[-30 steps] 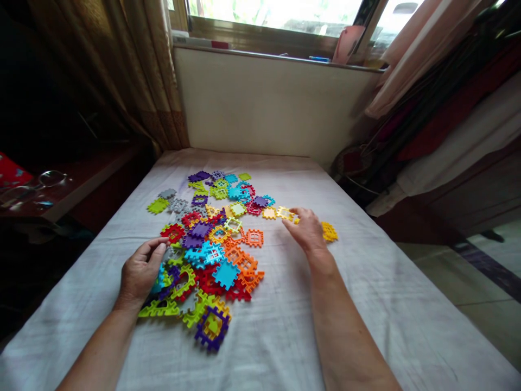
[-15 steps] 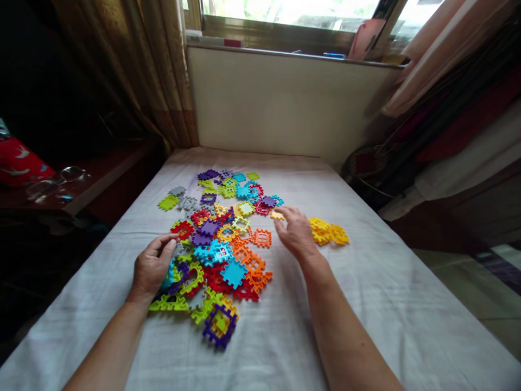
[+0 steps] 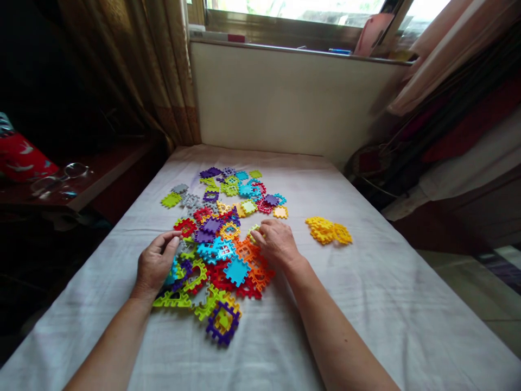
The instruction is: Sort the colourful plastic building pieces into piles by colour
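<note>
A heap of flat, notched plastic building tiles in many colours lies between my hands. My right hand [image 3: 279, 240] is at the heap's right edge, its fingers closed on a pale green open-frame tile [image 3: 253, 232]. Orange tiles [image 3: 257, 263] lie under and beside that hand. At the heap's left side my left hand [image 3: 157, 263] has its thumb and fingers brought together, next to a red tile [image 3: 185, 227]. Whatever is between them is too small or hidden to make out. A blue square tile [image 3: 237, 271] and a purple frame tile [image 3: 223, 324] lie nearer to me.
Yellow tiles [image 3: 329, 231] form a small separate pile to the right on the white sheet [image 3: 366, 315]. Beyond the heap are more loose tiles, with a pale orange one [image 3: 280, 212] at their right. Eyeglasses [image 3: 75, 170] rest on a dark side table at left.
My right hand has come left and nearer, from beside the pale orange tile to the pale green frame tile, which has shifted right with it. The left hand has stayed nearly in place.
</note>
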Motion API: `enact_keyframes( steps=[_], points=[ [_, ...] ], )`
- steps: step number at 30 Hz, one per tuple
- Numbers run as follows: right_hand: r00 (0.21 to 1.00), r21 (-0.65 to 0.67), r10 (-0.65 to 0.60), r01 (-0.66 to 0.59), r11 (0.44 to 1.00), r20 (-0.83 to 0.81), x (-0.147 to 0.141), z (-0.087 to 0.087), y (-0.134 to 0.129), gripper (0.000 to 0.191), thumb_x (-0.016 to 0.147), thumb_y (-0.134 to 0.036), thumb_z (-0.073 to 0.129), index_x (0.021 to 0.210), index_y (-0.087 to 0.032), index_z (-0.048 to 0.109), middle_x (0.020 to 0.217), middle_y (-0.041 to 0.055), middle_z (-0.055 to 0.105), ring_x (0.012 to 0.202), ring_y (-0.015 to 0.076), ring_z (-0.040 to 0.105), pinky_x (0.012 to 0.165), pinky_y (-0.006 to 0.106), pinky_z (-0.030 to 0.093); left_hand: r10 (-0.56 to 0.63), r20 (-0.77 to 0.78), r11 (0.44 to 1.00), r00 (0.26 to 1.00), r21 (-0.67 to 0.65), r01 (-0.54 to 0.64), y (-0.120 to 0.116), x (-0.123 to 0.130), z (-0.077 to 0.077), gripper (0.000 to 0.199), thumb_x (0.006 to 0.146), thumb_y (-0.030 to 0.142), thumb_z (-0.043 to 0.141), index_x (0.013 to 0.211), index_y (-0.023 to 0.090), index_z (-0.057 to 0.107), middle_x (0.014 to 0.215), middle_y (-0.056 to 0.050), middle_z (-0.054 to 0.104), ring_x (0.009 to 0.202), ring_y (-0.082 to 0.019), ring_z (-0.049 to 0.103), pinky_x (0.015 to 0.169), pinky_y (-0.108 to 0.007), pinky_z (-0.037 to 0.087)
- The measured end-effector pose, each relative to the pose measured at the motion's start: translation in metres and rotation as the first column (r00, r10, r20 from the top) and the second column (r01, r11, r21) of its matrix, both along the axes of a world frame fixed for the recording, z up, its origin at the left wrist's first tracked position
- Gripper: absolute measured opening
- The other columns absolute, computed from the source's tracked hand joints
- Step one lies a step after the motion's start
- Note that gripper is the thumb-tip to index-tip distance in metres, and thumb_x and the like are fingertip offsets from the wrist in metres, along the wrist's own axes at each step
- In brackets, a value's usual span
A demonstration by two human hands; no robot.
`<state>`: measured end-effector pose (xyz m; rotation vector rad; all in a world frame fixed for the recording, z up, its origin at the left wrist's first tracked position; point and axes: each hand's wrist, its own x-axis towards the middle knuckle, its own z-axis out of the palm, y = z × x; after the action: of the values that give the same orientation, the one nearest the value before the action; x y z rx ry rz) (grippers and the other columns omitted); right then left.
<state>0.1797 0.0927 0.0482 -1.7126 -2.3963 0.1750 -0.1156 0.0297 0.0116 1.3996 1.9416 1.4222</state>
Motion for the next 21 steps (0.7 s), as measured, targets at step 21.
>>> enact_keyframes(
  steps=[21],
  points=[
    [0.974, 0.062, 0.215, -0.21, 0.976, -0.071, -0.036, -0.01, -0.009, 0.022, 0.098, -0.028, 0.049, 0.105, -0.024, 0.07, 0.144, 0.0091, 0.057, 0.138, 0.027, 0.043, 0.109, 0.047, 0.036, 0.012, 0.003, 1.0, 1.0, -0.011, -0.012, 0.0, 0.0, 0.0, 0.041, 0.076, 0.056, 0.059, 0.095, 0.022, 0.072, 0.095, -0.004, 0.076, 0.094, -0.023, 0.07, 0.091, -0.037, 0.053]
  ],
)
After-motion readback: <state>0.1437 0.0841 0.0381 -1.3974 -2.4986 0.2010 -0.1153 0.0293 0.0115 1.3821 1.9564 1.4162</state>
